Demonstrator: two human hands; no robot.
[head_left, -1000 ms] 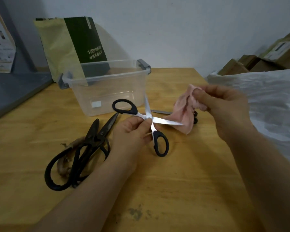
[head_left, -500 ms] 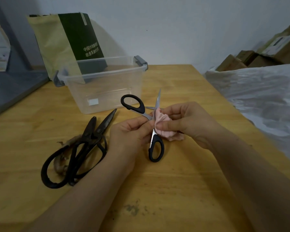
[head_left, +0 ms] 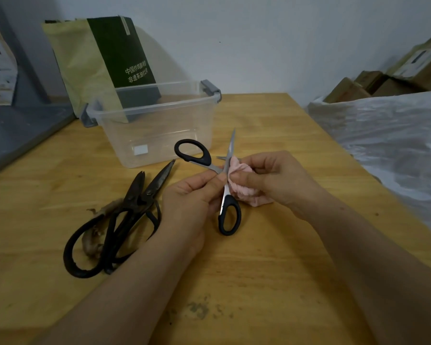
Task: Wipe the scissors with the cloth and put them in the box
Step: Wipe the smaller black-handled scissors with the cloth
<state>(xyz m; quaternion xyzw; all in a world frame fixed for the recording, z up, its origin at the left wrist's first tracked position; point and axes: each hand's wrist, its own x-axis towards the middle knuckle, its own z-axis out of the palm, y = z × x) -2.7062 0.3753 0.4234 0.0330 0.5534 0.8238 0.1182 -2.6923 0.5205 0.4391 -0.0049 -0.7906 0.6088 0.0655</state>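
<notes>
The left hand [head_left: 192,195] held the scissors [head_left: 226,195] up over the surface [head_left: 271,257]. Its fingers [head_left: 209,180] and thumb were curled and pinched the scissors near the place where the two halves cross. The scissors were wide open. One blade pointed up to 12 o'clock. One black handle stuck out at 10 o'clock and the other hung down at 6 o'clock.

The right hand [head_left: 274,180] was just beside the left, at 3 o'clock from it. Its fingers [head_left: 249,179] were curled tight round the pink cloth [head_left: 241,188], all bunched up. The cloth pressed against the scissors next to the crossing. The other blade could not be seen there.

The box [head_left: 159,125] stood on the surface at 11 o'clock from the hands, near but apart. It was see-through, with its top open and grey clips.

Old scissors [head_left: 125,212], dark and big, lay flat at 8 o'clock from the left hand. A green and yellow bag [head_left: 105,63] stood behind the box. A plastic sheet [head_left: 383,135] lay at 2 o'clock, with cartons [head_left: 358,88] past it.
</notes>
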